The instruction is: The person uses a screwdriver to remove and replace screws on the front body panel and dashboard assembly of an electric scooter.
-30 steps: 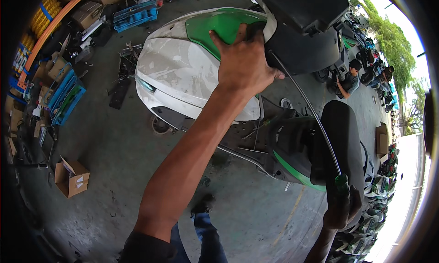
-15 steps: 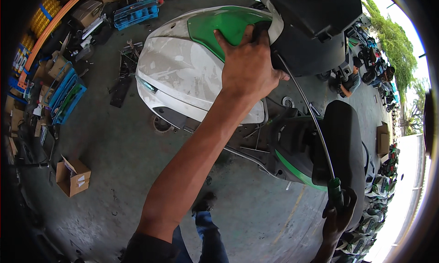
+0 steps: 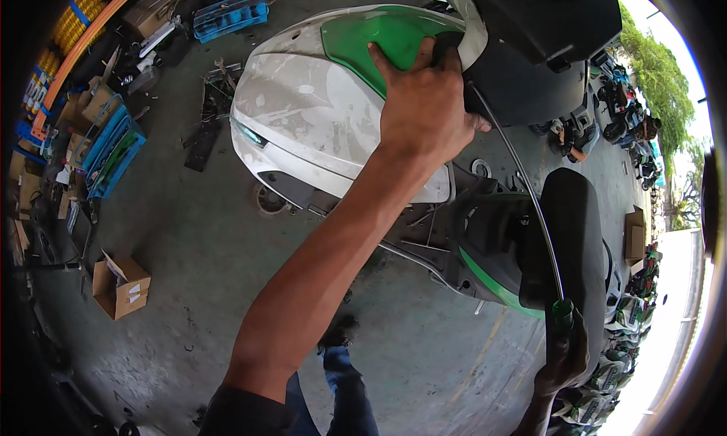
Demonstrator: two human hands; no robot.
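Because its shaft is long and thin, the screwdriver (image 3: 535, 201) runs slantwise from the black cover (image 3: 522, 91) of the scooter (image 3: 485, 231) down across the seat (image 3: 572, 216). Its green handle (image 3: 563, 309) is clasped in the right grip (image 3: 566, 353), the fingers wrapped about it in shadow; its far end lies at the cover's lower edge, and whether the tip is seated in anything I cannot tell.

Over the green panel (image 3: 363, 46), beside the white panel (image 3: 303, 106), the left grip (image 3: 428, 106) rests with its fingers splayed. Some of its fingertips are lost in the dark by the white edge, so whether they hook onto that edge cannot be told. The thumb points toward the shaft, just beside it.

I would judge the screwdriver light and stiff, hard to harm but easy to swing off line, since a small shift at the handle makes a larger one at the tip. The full handle is the place to hold it, as the bare metal is likely slick. Both panels look like thin, rigid plastic, light for their spread and easy to scratch or crack; the grey smears may let fingers slide. A broad palm would suit them better than a pinch at the rim.
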